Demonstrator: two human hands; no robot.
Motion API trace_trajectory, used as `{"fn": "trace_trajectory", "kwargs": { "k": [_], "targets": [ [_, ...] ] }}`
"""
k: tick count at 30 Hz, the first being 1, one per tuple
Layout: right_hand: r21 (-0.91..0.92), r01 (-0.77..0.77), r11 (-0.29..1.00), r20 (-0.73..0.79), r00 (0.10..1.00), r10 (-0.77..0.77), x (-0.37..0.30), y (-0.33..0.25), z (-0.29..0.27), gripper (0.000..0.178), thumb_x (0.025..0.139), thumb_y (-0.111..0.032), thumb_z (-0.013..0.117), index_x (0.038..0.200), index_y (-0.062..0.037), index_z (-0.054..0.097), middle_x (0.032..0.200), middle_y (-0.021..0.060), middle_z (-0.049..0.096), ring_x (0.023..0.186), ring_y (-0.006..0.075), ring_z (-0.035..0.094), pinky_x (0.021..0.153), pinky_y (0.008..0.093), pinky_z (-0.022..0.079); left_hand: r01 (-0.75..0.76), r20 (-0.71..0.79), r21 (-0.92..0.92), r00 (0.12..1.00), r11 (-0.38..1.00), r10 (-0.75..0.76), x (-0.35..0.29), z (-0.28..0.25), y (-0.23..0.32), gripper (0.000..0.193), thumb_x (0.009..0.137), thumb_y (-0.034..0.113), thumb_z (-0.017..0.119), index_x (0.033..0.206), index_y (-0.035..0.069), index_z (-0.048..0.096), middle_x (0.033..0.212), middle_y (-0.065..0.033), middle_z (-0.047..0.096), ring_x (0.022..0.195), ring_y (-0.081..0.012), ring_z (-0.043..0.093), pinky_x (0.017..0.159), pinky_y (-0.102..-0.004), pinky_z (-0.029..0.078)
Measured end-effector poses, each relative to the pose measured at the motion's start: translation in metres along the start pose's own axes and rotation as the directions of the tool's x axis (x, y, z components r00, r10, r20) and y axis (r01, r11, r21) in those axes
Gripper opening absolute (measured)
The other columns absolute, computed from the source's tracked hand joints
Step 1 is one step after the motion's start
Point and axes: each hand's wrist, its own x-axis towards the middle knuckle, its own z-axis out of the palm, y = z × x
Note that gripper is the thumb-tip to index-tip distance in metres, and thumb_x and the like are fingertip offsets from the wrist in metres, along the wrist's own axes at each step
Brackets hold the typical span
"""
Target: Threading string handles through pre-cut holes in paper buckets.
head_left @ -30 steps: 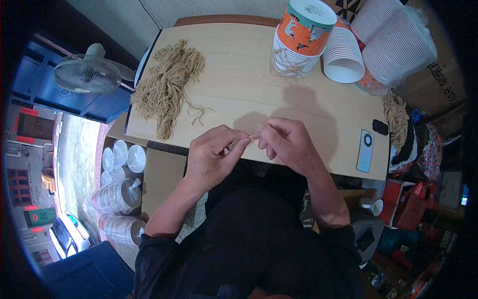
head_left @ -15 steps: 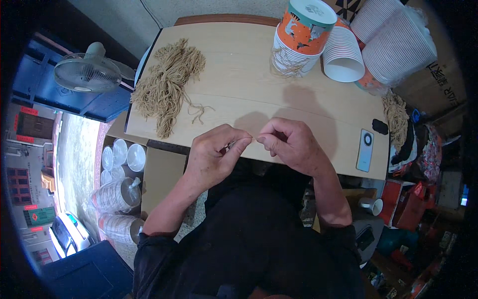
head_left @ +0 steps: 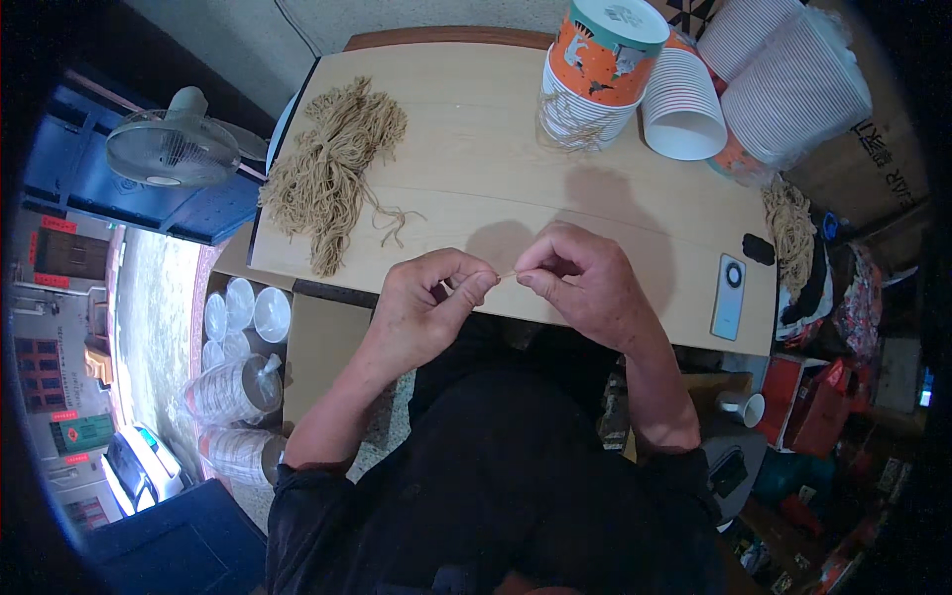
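Observation:
Both hands meet over the near edge of the wooden table. My left hand pinches one end of a short, thin tan string between thumb and forefinger. The other end sits in the pinch of my right hand, a small gap apart, with the string between them. A heap of tan string, loose strands trailing toward me, lies on the table's left part. At the far right stands an orange patterned bucket with a green lid, set on white paper buckets with tan string wound round them.
Stacked white paper buckets lean at the back right beside wrapped stacks. A phone and a small black item lie near the right edge. More tan string hangs there. A fan stands left; a mug is lower right.
The fingertips of my two hands have drawn slightly apart, and a little more of the string shows between them. The things on the table have stayed where they were.

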Motion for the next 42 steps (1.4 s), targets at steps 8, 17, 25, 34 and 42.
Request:
{"fn": "trace_trajectory", "kwargs": {
  "k": [8,17,25,34,42],
  "targets": [
    [-0.097,0.209,0.973,-0.064,0.974,-0.216,0.001,0.005,-0.001,0.011,0.082,0.005,0.072,0.086,-0.0029,0.065,0.086,0.0060,0.064,0.079,0.0166,0.063,0.070,0.0291,0.052,0.130,0.127,-0.173,0.986,0.976,-0.109,0.008,-0.002,0.004,0.015,0.100,0.014,0.067,0.100,0.001,0.073,0.077,0.0010,0.067,0.066,-0.0042,0.056,0.058,-0.0212,0.044],
    [-0.133,0.242,0.961,-0.132,0.957,-0.260,0.001,0.023,-0.023,0.013,0.081,0.007,0.070,0.084,-0.0023,0.062,0.086,0.0063,0.064,0.080,0.0170,0.065,0.071,0.0289,0.053,0.223,0.154,-0.233,0.969,0.947,-0.191,0.028,0.008,0.002,0.017,0.101,0.017,0.066,0.096,0.001,0.072,0.069,-0.0011,0.065,0.055,-0.0038,0.054,0.045,-0.0189,0.039],
    [0.350,-0.040,0.936,-0.666,0.692,0.279,0.031,0.129,-0.125,0.013,0.096,-0.014,0.066,0.090,-0.0023,0.065,0.078,0.0010,0.062,0.068,0.0105,0.058,0.064,0.0259,0.048,0.257,0.142,-0.301,0.964,0.918,-0.223,0.045,0.011,0.005,0.016,0.100,0.013,0.066,0.095,-0.001,0.072,0.069,-0.0010,0.063,0.056,-0.0035,0.053,0.045,-0.0188,0.040],
    [0.383,0.092,0.919,-0.789,0.550,0.274,0.118,0.202,-0.211,0.032,0.095,-0.020,0.061,0.067,-0.0066,0.055,0.063,-0.0006,0.050,0.058,0.0085,0.047,0.053,0.0259,0.036,0.241,0.042,-0.440,0.968,0.865,-0.249,0.026,0.000,-0.029,0.014,0.099,0.010,0.065,0.093,-0.001,0.071,0.068,-0.0030,0.064,0.053,-0.0061,0.054,0.045,-0.0193,0.041],
    [0.298,-0.023,0.954,-0.844,0.460,0.275,0.132,0.170,-0.202,0.025,0.096,-0.015,0.063,0.081,0.0045,0.064,0.072,0.0120,0.066,0.058,0.0156,0.061,0.056,0.0275,0.052,0.231,-0.026,-0.475,0.961,0.849,-0.276,0.009,-0.017,-0.040,0.014,0.099,0.010,0.066,0.094,-0.002,0.071,0.067,-0.0030,0.063,0.052,-0.0060,0.052,0.044,-0.0195,0.040]
  ]
}}
